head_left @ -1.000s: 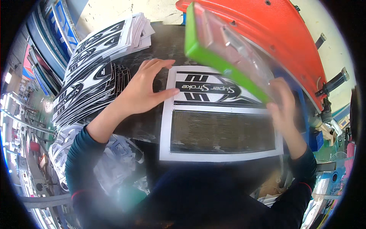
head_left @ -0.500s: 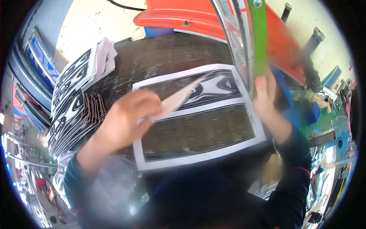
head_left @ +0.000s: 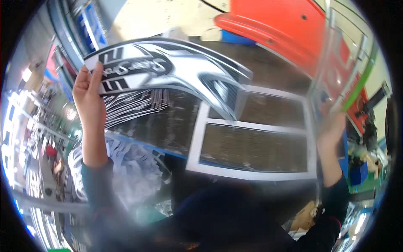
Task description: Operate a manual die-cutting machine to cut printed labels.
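- While the left hand (head_left: 89,101) is raised at the left of the view, its thumb and fingers are pinched on the near end of a long black, white and grey printed decal sheet (head_left: 168,73), which it holds up in the air.
- The decal sheet arcs from that hand across the upper middle of the view, and its far end comes down to the top left corner of a white-bordered frame (head_left: 252,140) on the table.
- The right hand (head_left: 333,126) is up at the right, its fingers closed on the lower edge of a hinged screen frame with a green edge (head_left: 357,71), which stands lifted nearly upright; the grip itself is blurred.
- The white-bordered frame lies flat between the two hands, with two dark rectangular panels inside it, one above the other.
- The frame rests on a dark worktable (head_left: 168,126), whose bare surface shows under the lifted decal.
- Below the left forearm lies a heap of crumpled white and black scrap backing (head_left: 130,172), just beside the table's near edge.
- Behind the table, at the top right, is a large orange machine body (head_left: 277,29), partly seen through the raised screen.
- Both forearms wear dark sleeves (head_left: 96,185), and the person's dark clothing fills the bottom of the view.
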